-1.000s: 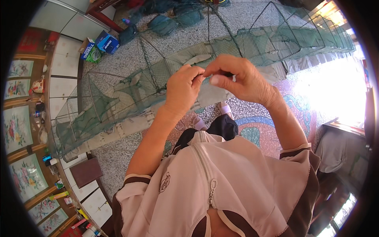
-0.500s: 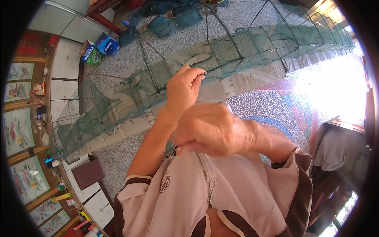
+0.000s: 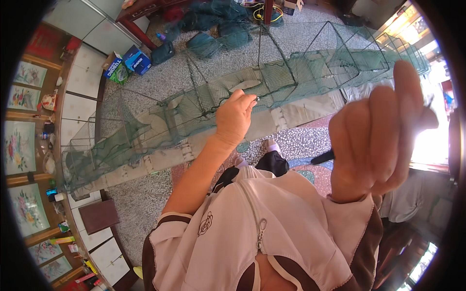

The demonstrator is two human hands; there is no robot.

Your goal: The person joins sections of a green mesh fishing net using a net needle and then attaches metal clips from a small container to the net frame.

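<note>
A long green net trap [image 3: 228, 89] with dark frames and cords stretches across in front of me. My left hand [image 3: 236, 114] is at its near edge, thumb and forefinger pinched together. A small shiny bit [image 3: 257, 98] shows at those fingertips, too small to name. Up at the right, close to the camera, my right hand [image 3: 376, 140] is blurred, fingers curled and forefinger pointing up. From its lower left side sticks out a black rod-like tool [image 3: 322, 157]; the fingers hide the rest. Something thin and dark is smeared near the thumb.
Dark green net bundles [image 3: 204, 44] lie on the speckled floor at the back, beside a dark red table [image 3: 145, 36]. Blue and green boxes [image 3: 136, 59] stand by the left cabinets [image 3: 80, 104]. A brown flat board [image 3: 98, 217] is lower left. Bright light comes from the right.
My right hand has swung from in front of my chest up and out to the right, and the black tool now shows. The left hand keeps its pinch at the net edge.
</note>
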